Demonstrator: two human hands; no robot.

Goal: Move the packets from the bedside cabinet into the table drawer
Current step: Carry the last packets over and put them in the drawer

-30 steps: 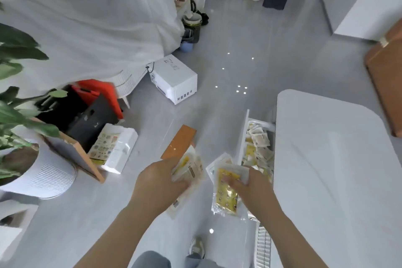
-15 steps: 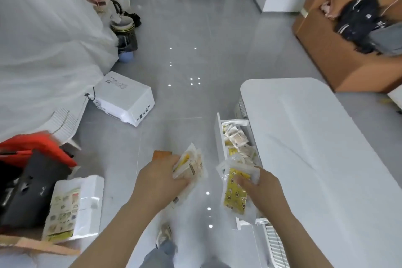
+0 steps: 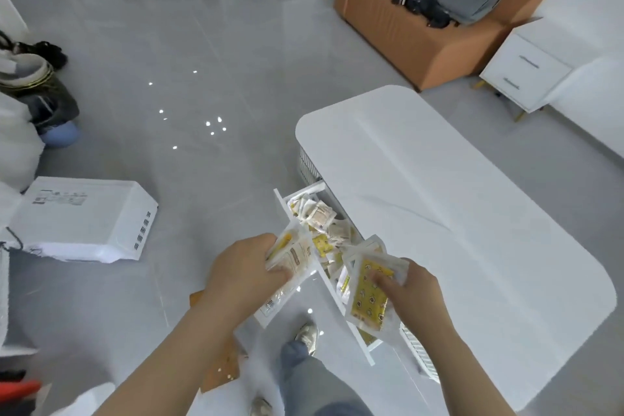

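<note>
My left hand (image 3: 241, 275) grips a bunch of clear packets with yellow and tan print (image 3: 292, 258), held just left of the open drawer. My right hand (image 3: 413, 294) holds a yellow-printed packet (image 3: 369, 295) and others behind it, right above the drawer's near half. The white table drawer (image 3: 282, 204) is pulled out from the white table (image 3: 456, 230) and holds several small packets (image 3: 319, 218). A white bedside cabinet (image 3: 526, 73) with two drawers stands far right beside the sofa.
An orange sofa (image 3: 405, 27) with bags and clothes stands beyond the table. A white appliance (image 3: 84, 219) lies on the grey floor at left. A brown board (image 3: 221, 366) lies on the floor beneath my left arm. My feet are below the drawer.
The view has swung right, bringing the sofa and bedside cabinet into sight. Both hands have come closer to the drawer with their packets; the right one is now over it.
</note>
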